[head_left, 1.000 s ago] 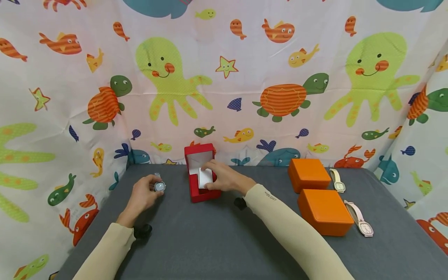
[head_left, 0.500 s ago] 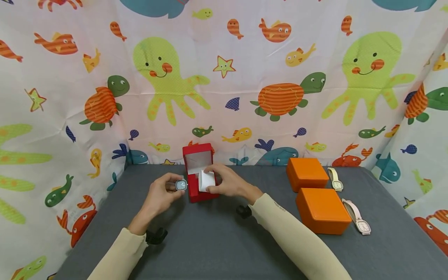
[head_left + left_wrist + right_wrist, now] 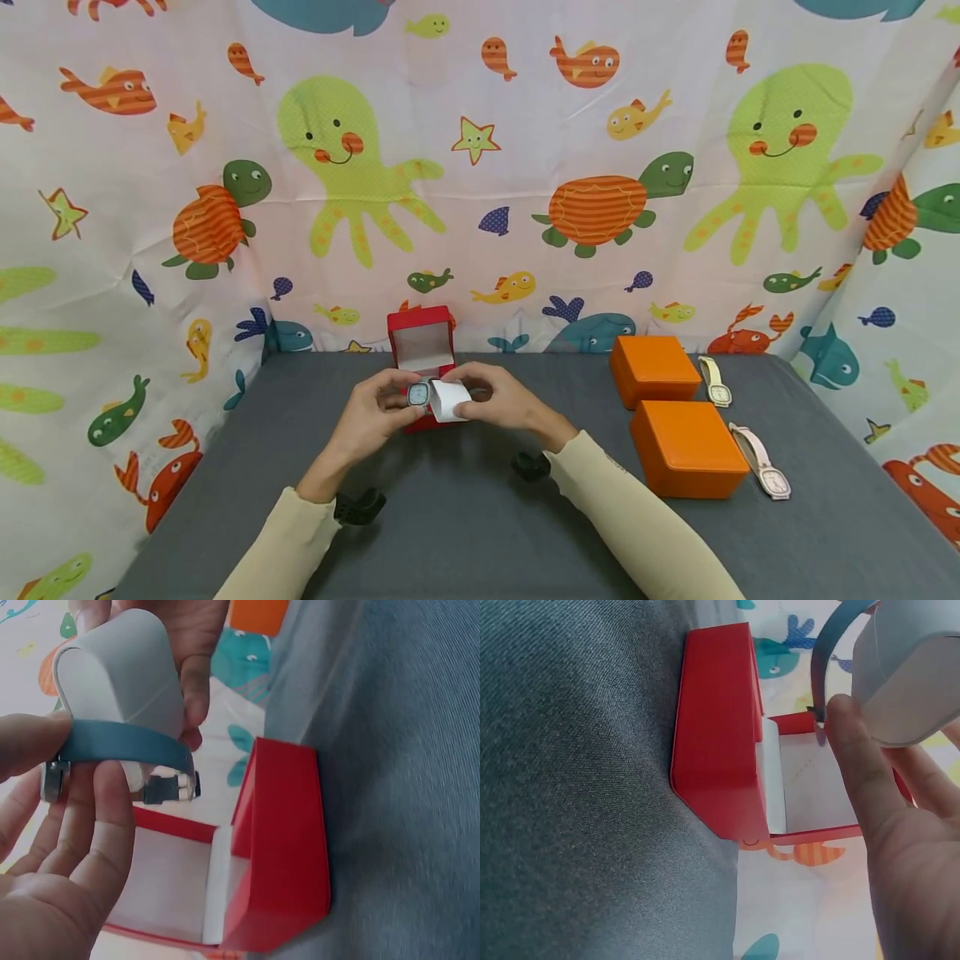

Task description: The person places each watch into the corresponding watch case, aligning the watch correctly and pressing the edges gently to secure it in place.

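Note:
In the head view my left hand (image 3: 367,414) pinches a wristwatch (image 3: 417,394) with a pale square face. Its blue strap (image 3: 124,740) forms a loop in the left wrist view, beside the end of a white watch cushion (image 3: 142,667). My right hand (image 3: 508,402) grips that cushion, which looks hollow or recessed at one end. Strap and cushion are very close; whether the loop goes round the cushion I cannot tell. Behind and below both hands stands a red watch box (image 3: 421,317), lid raised, pale lining showing. The hands partly hide its base in the head view.
Two orange boxes (image 3: 654,367) stand on the right of the grey table (image 3: 480,533). Beside them lie a yellowish-strapped watch (image 3: 715,382) and a pink-strapped watch (image 3: 763,462). A curtain (image 3: 480,100) printed with sea animals hangs behind the table.
My left hand has carried the watch rightward to the white cushion. The right hand has lifted the cushion out of the red box and turned it toward the watch.

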